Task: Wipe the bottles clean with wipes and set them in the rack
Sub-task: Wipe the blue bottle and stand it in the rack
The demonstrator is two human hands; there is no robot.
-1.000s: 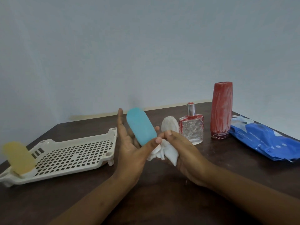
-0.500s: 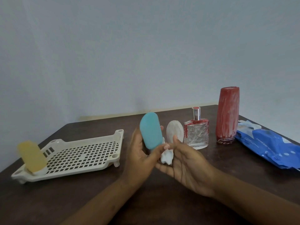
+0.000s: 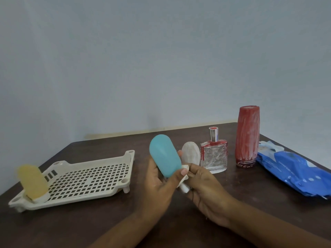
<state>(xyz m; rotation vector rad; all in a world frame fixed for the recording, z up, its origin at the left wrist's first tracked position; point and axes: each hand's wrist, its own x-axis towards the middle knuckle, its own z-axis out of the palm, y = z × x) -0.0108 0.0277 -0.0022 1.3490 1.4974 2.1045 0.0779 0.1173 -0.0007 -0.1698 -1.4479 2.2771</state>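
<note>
Tipped further left since half a second ago: bottle (image 3: 165,155), smooth teal, rounded top, gripped above desk (image 3: 161,221) by left hand (image 3: 157,187). Right hand (image 3: 206,187) pinches bunched white wipe (image 3: 184,188) at its lower end; cap hidden behind fingers and wipe.
</note>
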